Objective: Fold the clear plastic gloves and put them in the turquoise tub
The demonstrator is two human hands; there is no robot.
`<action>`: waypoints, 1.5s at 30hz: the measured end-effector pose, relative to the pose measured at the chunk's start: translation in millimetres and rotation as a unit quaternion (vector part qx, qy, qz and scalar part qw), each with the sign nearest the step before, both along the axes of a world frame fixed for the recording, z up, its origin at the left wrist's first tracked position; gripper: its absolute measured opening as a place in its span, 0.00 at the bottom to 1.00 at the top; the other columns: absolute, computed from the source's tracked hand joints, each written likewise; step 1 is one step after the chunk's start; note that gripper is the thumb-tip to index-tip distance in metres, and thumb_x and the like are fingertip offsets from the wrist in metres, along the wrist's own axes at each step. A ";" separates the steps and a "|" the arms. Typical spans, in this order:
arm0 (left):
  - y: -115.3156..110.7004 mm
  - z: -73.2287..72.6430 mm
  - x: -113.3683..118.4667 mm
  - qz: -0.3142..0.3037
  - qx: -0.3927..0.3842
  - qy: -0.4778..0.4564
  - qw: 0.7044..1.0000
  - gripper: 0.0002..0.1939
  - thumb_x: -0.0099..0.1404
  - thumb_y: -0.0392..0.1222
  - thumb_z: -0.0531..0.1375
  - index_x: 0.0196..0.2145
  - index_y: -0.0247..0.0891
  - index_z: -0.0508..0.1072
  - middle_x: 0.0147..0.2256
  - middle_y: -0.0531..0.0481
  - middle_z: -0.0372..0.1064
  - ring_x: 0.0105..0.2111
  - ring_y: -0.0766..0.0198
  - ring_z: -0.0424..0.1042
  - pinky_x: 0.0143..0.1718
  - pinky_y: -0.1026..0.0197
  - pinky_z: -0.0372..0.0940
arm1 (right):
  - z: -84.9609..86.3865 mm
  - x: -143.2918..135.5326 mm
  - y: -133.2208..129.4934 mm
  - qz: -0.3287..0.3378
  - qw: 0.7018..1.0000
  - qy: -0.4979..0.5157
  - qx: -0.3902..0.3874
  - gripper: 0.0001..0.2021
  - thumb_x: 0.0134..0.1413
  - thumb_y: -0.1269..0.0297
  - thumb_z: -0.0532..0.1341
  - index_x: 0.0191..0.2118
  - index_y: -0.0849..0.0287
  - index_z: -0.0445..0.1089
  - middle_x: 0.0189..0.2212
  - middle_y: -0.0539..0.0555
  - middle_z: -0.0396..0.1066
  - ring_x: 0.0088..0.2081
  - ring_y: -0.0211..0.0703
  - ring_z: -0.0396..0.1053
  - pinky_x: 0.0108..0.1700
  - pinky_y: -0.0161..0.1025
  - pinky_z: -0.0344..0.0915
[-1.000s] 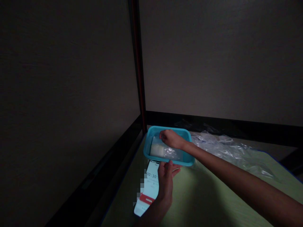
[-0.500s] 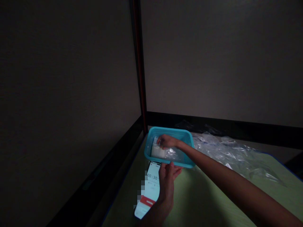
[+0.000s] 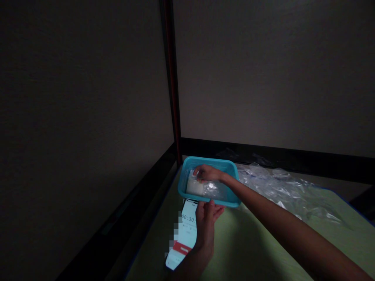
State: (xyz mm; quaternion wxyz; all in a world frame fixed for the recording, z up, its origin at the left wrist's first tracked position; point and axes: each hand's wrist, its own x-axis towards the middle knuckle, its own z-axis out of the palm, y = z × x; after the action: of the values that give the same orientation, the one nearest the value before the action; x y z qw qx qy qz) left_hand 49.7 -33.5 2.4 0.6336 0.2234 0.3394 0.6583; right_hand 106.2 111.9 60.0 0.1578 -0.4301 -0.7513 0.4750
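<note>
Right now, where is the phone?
In the head view, the phone lies left of the left hand, just on the near side of the blue tray.

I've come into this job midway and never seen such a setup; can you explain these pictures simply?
There is no machine here: these are a person's bare hands. Every picture comes from one camera on the person's head, looking forward and down.

The left hand is at the near rim of a blue tray, thumb against it. The right hand reaches inside, its fingers at a white packet with clear plastic around it. Whether either hand grips firmly is hard to tell.

On the green surface, a lit phone lies left of the left hand, and crumpled clear plastic lies right of the tray.
</note>
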 end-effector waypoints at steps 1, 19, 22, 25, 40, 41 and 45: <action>0.2 0.0 -0.1 0.001 0.000 -0.002 1.000 0.20 0.49 0.50 0.67 0.35 0.35 0.69 0.29 0.49 0.73 0.33 0.59 0.75 0.43 0.55 0.67 | 4.5 2.1 -1.9 -0.001 1.000 -0.009 0.014 0.09 0.58 0.65 0.57 0.43 0.63 0.67 0.38 0.53 0.69 0.35 0.39 0.69 0.37 0.41 0.68; 4.1 6.7 -2.3 0.017 0.027 0.001 0.999 0.17 0.47 0.48 0.68 0.28 0.36 0.68 0.28 0.51 0.72 0.34 0.60 0.75 0.48 0.50 0.64 | 47.9 148.9 -142.4 -0.079 0.965 -0.073 0.239 0.11 0.54 0.60 0.53 0.34 0.58 0.71 0.30 0.56 0.72 0.31 0.45 0.69 0.30 0.39 0.64; 7.6 6.6 -2.9 0.023 0.036 -0.003 0.999 0.16 0.46 0.46 0.68 0.27 0.36 0.68 0.27 0.53 0.71 0.34 0.60 0.75 0.48 0.49 0.64 | 36.2 169.5 -160.4 -0.107 0.966 -0.089 0.220 0.12 0.54 0.59 0.53 0.35 0.58 0.71 0.31 0.57 0.72 0.31 0.47 0.70 0.30 0.40 0.66; 12.3 5.2 -3.0 0.027 0.034 -0.005 0.999 0.14 0.47 0.44 0.68 0.26 0.37 0.67 0.25 0.54 0.71 0.32 0.61 0.74 0.48 0.50 0.65 | 15.9 178.1 -172.4 -0.102 0.969 -0.110 0.198 0.14 0.55 0.60 0.52 0.39 0.59 0.71 0.37 0.60 0.73 0.37 0.50 0.71 0.36 0.44 0.68; 25.0 6.7 -8.8 0.074 0.032 0.003 0.997 0.08 0.54 0.37 0.64 0.26 0.37 0.66 0.26 0.55 0.70 0.28 0.67 0.73 0.41 0.59 0.67 | -53.7 149.5 -177.5 -0.048 0.933 -0.228 0.275 0.21 0.60 0.60 0.53 0.56 0.63 0.59 0.56 0.65 0.61 0.61 0.54 0.50 0.62 0.57 0.43; 25.8 6.9 -9.8 0.077 0.033 0.002 0.996 0.08 0.54 0.36 0.64 0.26 0.37 0.66 0.26 0.55 0.71 0.29 0.67 0.73 0.41 0.59 0.67 | -53.4 151.5 -180.5 -0.050 0.932 -0.228 0.276 0.20 0.60 0.61 0.53 0.56 0.62 0.60 0.55 0.65 0.62 0.61 0.54 0.50 0.62 0.56 0.43; 27.7 8.2 -11.7 0.082 0.030 0.002 0.996 0.09 0.54 0.35 0.64 0.24 0.36 0.65 0.24 0.56 0.71 0.27 0.68 0.73 0.39 0.60 0.68 | -52.7 160.0 -196.9 -0.055 0.936 -0.213 0.276 0.16 0.60 0.63 0.53 0.51 0.63 0.65 0.54 0.64 0.64 0.60 0.55 0.52 0.62 0.59 0.43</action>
State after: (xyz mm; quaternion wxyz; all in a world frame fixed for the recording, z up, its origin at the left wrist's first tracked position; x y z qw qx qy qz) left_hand 37.9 -5.7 10.6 0.5700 0.2150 0.3381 0.7174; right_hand 266.2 -85.0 7.3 0.1322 -0.5013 -0.8441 0.1370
